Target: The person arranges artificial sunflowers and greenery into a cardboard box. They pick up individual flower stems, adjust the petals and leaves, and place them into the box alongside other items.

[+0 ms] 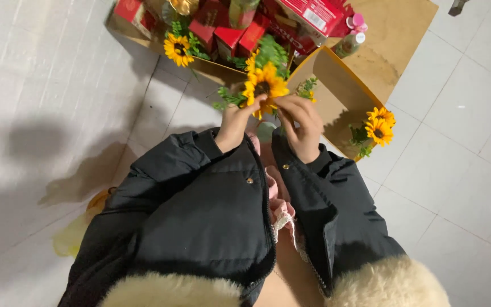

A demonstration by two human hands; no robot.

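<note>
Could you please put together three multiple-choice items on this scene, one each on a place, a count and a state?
1. Where does the lone yellow artificial sunflower bloom with green leaves lie?
A. at the left edge of the open cardboard box
B. on the white tiled floor at the far right
C. on the black padded jacket

2. How many hands touch the yellow sunflower cluster in the middle?
A. none
B. one
C. two

3. How is the jacket worn?
A. zipped shut
C. open at the front
B. taken off

Answers: 1 A, it sits by the red cartons. 2 C, the left hand and right hand both pinch it. 3 C, pink clothing shows between its sides.
</note>
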